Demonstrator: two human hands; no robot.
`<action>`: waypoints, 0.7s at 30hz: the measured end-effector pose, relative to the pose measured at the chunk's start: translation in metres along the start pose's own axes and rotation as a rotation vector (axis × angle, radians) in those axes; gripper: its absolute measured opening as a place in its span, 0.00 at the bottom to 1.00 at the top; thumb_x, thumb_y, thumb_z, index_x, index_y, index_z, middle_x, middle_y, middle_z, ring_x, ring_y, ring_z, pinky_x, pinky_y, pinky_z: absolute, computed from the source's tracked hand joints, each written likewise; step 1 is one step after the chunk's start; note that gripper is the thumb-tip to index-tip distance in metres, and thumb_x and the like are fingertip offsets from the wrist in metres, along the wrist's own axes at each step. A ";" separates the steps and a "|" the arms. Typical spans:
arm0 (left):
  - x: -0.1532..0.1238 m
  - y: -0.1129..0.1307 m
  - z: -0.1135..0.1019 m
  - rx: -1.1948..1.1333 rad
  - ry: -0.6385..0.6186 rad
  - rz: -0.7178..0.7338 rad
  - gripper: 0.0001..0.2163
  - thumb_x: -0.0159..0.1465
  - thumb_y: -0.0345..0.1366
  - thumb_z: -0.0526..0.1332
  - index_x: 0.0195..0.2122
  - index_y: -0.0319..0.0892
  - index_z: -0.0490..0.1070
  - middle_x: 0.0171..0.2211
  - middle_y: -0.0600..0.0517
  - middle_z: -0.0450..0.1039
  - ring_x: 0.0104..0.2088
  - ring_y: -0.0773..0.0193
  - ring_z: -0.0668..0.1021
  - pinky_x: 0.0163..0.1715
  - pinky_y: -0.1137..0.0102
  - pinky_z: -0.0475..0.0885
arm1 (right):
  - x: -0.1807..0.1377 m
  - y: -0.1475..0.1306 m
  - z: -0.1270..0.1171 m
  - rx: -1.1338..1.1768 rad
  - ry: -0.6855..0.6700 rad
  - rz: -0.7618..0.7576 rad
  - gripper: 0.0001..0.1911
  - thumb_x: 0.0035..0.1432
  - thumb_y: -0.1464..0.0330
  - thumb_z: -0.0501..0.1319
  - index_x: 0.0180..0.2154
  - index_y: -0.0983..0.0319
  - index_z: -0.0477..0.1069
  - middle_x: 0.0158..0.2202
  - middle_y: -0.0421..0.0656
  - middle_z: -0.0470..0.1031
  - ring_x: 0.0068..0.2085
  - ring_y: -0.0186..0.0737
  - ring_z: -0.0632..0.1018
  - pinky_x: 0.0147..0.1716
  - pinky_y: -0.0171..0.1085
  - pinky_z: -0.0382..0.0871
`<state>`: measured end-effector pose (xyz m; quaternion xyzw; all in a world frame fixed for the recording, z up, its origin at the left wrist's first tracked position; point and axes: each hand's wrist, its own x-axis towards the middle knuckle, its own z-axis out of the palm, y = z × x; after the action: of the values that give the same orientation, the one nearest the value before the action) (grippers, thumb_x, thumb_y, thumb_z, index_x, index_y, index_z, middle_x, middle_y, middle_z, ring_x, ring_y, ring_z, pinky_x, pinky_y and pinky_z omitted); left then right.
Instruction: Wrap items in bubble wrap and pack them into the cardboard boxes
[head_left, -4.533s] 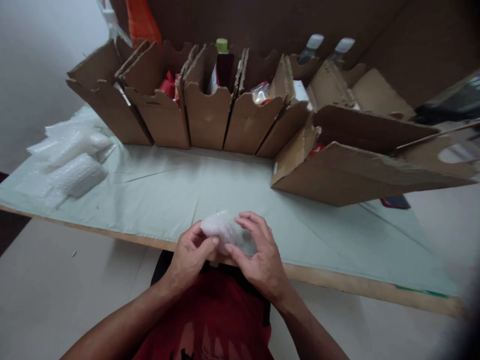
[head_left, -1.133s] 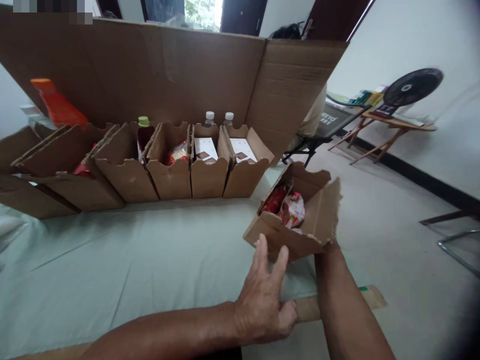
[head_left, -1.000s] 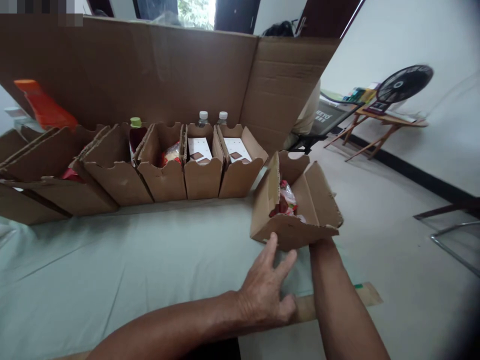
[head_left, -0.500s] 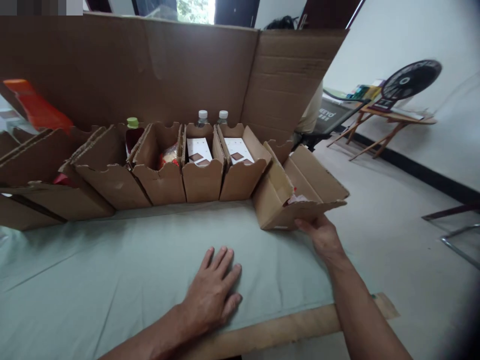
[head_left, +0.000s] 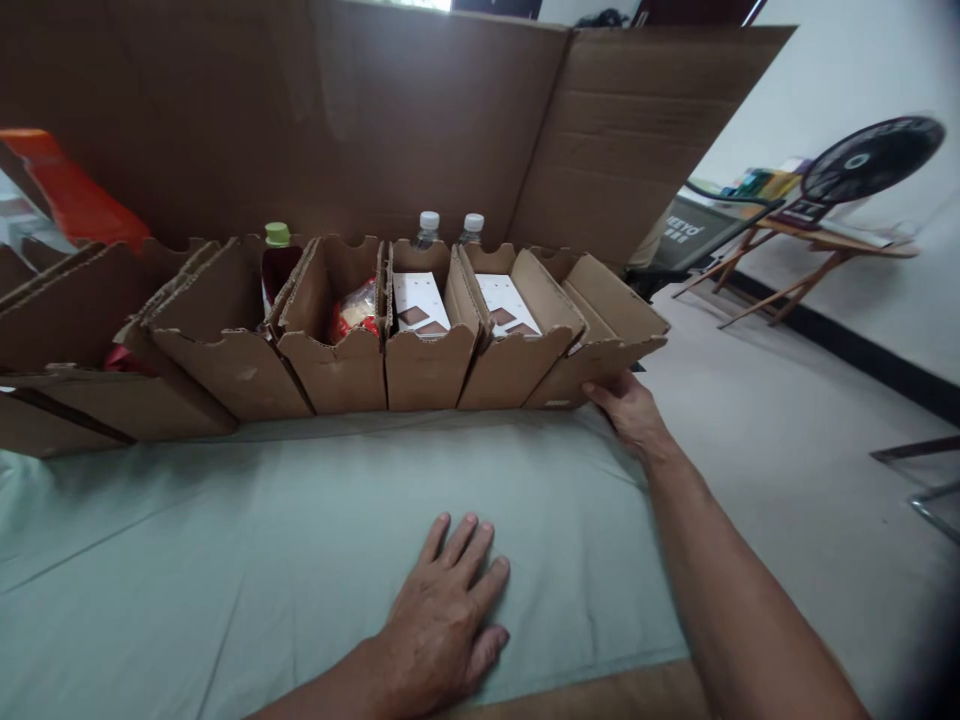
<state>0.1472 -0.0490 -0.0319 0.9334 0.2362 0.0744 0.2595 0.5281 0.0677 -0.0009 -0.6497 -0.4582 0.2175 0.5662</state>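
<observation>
My right hand [head_left: 631,415] grips the lower right side of the rightmost cardboard box [head_left: 576,372], thumb on its front and the other fingers hidden. That box stands at the end of a row, against a neighbouring cardboard box [head_left: 517,375] with a white patterned carton [head_left: 504,302] in it. My left hand [head_left: 450,620] lies flat on the pale green cloth [head_left: 300,540], fingers spread, holding nothing. Another white carton [head_left: 420,300] and a red and clear packet [head_left: 355,312] sit in boxes further left.
A tall cardboard panel [head_left: 435,110] stands behind the row. In front of it are an orange bottle [head_left: 75,195], a green-capped bottle [head_left: 277,236] and two white-capped bottles. Right of the table are a chair [head_left: 686,235] and a black fan [head_left: 874,158] on a wooden stand.
The rightmost box has been pushed back and left, up against its neighbour, with my right hand on it. My left hand stays flat on the cloth. The view has shifted slightly.
</observation>
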 end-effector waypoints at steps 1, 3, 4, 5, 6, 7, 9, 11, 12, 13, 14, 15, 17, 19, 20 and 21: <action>0.000 0.000 0.000 -0.006 0.001 0.000 0.29 0.72 0.52 0.56 0.69 0.45 0.59 0.74 0.38 0.52 0.75 0.42 0.53 0.72 0.40 0.46 | -0.003 -0.002 0.000 -0.026 0.026 -0.011 0.28 0.41 0.59 0.74 0.45 0.59 0.75 0.49 0.48 0.81 0.53 0.55 0.79 0.57 0.56 0.72; 0.000 0.000 0.000 -0.017 0.003 -0.002 0.28 0.72 0.51 0.56 0.69 0.44 0.59 0.74 0.38 0.52 0.75 0.41 0.53 0.72 0.40 0.46 | -0.013 -0.011 -0.001 -0.105 0.173 -0.064 0.26 0.41 0.60 0.74 0.44 0.60 0.75 0.48 0.50 0.81 0.52 0.56 0.79 0.54 0.57 0.74; 0.001 -0.001 0.000 -0.021 0.004 -0.001 0.29 0.72 0.51 0.57 0.69 0.44 0.59 0.74 0.37 0.52 0.75 0.41 0.53 0.72 0.39 0.46 | -0.021 -0.018 0.000 -0.148 0.281 -0.101 0.24 0.44 0.60 0.73 0.44 0.60 0.76 0.48 0.50 0.80 0.51 0.56 0.79 0.53 0.57 0.74; 0.001 -0.001 0.000 -0.025 0.004 0.002 0.29 0.71 0.50 0.57 0.70 0.44 0.59 0.74 0.37 0.52 0.75 0.41 0.53 0.72 0.39 0.46 | -0.028 -0.028 0.002 -0.182 0.389 -0.149 0.22 0.47 0.60 0.71 0.45 0.60 0.76 0.47 0.50 0.80 0.51 0.54 0.79 0.53 0.56 0.74; 0.001 -0.001 0.000 -0.027 0.004 0.007 0.29 0.71 0.50 0.57 0.70 0.44 0.58 0.74 0.36 0.52 0.74 0.40 0.53 0.72 0.39 0.46 | -0.036 -0.039 0.006 -0.199 0.468 -0.207 0.20 0.51 0.60 0.69 0.45 0.60 0.76 0.46 0.50 0.80 0.49 0.52 0.80 0.51 0.54 0.75; 0.001 -0.001 0.000 -0.029 0.004 0.010 0.29 0.71 0.50 0.57 0.70 0.43 0.59 0.74 0.36 0.52 0.74 0.40 0.53 0.72 0.39 0.46 | -0.044 -0.051 0.012 -0.195 0.482 -0.261 0.19 0.54 0.60 0.68 0.47 0.59 0.76 0.45 0.49 0.80 0.46 0.49 0.80 0.49 0.51 0.76; 0.000 -0.001 0.000 -0.031 0.009 0.009 0.29 0.71 0.49 0.57 0.69 0.43 0.59 0.74 0.35 0.52 0.74 0.40 0.53 0.72 0.39 0.46 | -0.055 -0.079 0.032 -0.187 0.317 -0.342 0.23 0.57 0.60 0.65 0.54 0.58 0.73 0.39 0.45 0.80 0.38 0.43 0.80 0.40 0.45 0.78; 0.000 -0.001 -0.001 -0.036 0.025 0.001 0.29 0.71 0.49 0.58 0.69 0.43 0.61 0.73 0.35 0.53 0.74 0.39 0.54 0.71 0.38 0.47 | -0.058 -0.106 0.057 -0.283 0.066 -0.374 0.32 0.58 0.61 0.65 0.63 0.57 0.67 0.35 0.41 0.80 0.30 0.39 0.77 0.33 0.41 0.75; 0.000 -0.001 -0.001 -0.042 0.036 0.001 0.29 0.70 0.49 0.59 0.68 0.43 0.61 0.73 0.36 0.54 0.74 0.39 0.55 0.71 0.38 0.47 | -0.056 -0.117 0.069 -0.377 -0.035 -0.367 0.34 0.58 0.63 0.65 0.65 0.57 0.65 0.33 0.40 0.79 0.28 0.39 0.76 0.33 0.40 0.73; 0.000 -0.001 0.000 -0.050 0.049 0.005 0.28 0.69 0.49 0.60 0.68 0.43 0.62 0.72 0.36 0.56 0.74 0.39 0.56 0.71 0.38 0.48 | -0.052 -0.126 0.079 -0.490 -0.103 -0.357 0.34 0.57 0.64 0.65 0.65 0.57 0.66 0.32 0.39 0.79 0.28 0.39 0.76 0.33 0.39 0.72; 0.000 -0.002 0.001 -0.060 0.067 0.010 0.28 0.68 0.48 0.61 0.66 0.43 0.64 0.72 0.36 0.57 0.73 0.39 0.57 0.71 0.38 0.49 | -0.047 -0.133 0.087 -0.602 -0.133 -0.348 0.31 0.57 0.65 0.65 0.62 0.57 0.69 0.30 0.40 0.79 0.29 0.41 0.77 0.33 0.39 0.71; 0.000 -0.002 0.002 -0.074 0.091 0.014 0.26 0.67 0.46 0.62 0.64 0.43 0.67 0.71 0.36 0.59 0.72 0.39 0.59 0.71 0.38 0.50 | -0.043 -0.138 0.093 -0.696 -0.140 -0.337 0.25 0.57 0.66 0.64 0.57 0.57 0.74 0.29 0.41 0.80 0.30 0.43 0.78 0.34 0.40 0.70; 0.001 -0.006 0.007 -0.120 0.173 0.008 0.21 0.65 0.40 0.64 0.59 0.41 0.73 0.68 0.37 0.65 0.69 0.40 0.65 0.69 0.39 0.55 | -0.038 -0.143 0.099 -0.804 -0.121 -0.323 0.14 0.57 0.67 0.62 0.45 0.58 0.79 0.29 0.44 0.80 0.32 0.47 0.79 0.33 0.40 0.68; 0.003 -0.014 0.012 -0.193 0.325 -0.025 0.18 0.63 0.34 0.62 0.55 0.41 0.75 0.64 0.37 0.70 0.65 0.42 0.71 0.66 0.42 0.63 | -0.045 -0.146 0.097 -0.827 -0.095 -0.335 0.09 0.58 0.67 0.60 0.38 0.58 0.78 0.31 0.46 0.82 0.34 0.49 0.81 0.33 0.40 0.68; 0.004 -0.019 0.013 -0.237 0.422 -0.055 0.18 0.63 0.32 0.61 0.54 0.41 0.75 0.62 0.37 0.71 0.63 0.44 0.73 0.64 0.43 0.66 | -0.054 -0.147 0.093 -0.821 -0.093 -0.347 0.09 0.59 0.67 0.59 0.37 0.58 0.78 0.32 0.46 0.82 0.35 0.49 0.81 0.33 0.39 0.68; 0.006 -0.024 0.013 -0.284 0.524 -0.091 0.19 0.62 0.31 0.60 0.55 0.41 0.75 0.62 0.38 0.72 0.62 0.44 0.74 0.62 0.44 0.69 | -0.066 -0.147 0.087 -0.806 -0.100 -0.364 0.08 0.59 0.67 0.59 0.36 0.58 0.77 0.32 0.45 0.82 0.34 0.48 0.81 0.33 0.39 0.68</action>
<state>0.1457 -0.0338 -0.0557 0.8252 0.3242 0.3333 0.3208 0.3746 0.0495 0.0982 -0.7160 -0.6401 -0.0506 0.2740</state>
